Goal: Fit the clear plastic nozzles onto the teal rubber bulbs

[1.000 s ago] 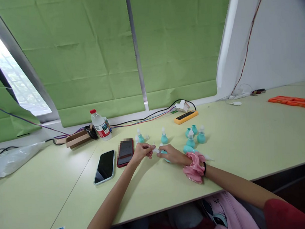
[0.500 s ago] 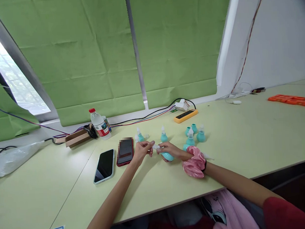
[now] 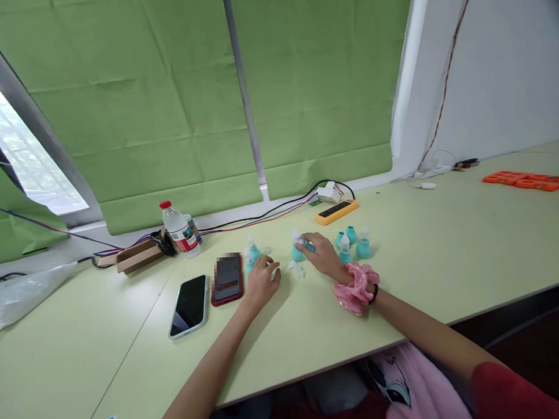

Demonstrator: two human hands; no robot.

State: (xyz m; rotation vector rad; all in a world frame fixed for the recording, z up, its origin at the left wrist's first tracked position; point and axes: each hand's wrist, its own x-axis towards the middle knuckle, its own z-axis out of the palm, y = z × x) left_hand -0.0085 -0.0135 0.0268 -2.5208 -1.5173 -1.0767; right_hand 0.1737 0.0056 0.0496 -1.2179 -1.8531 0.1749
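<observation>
My right hand, a pink scrunchie at its wrist, is closed around a teal squeeze bulb with a clear tip, like a nasal aspirator. Another teal bulb stands upright just behind it. Low over the table, my left hand has its fingers loosely apart and nothing visible in them. Beyond those fingers stand teal bulbs with clear tips, partly hidden by the hand. Small clear plastic pieces lie between my hands. Several more teal bulbs are grouped right of my right hand, some without tips.
Left of my left hand lie a red-cased phone and a pale-cased phone. Farther back are a water bottle, an open cardboard box, a yellow power strip and cables. An orange plastic frame lies far right.
My hands have moved apart. The left released the clear piece it was pinching. The right moved up and away with its bulb, close to the standing one. Clear pieces now show on the table.
</observation>
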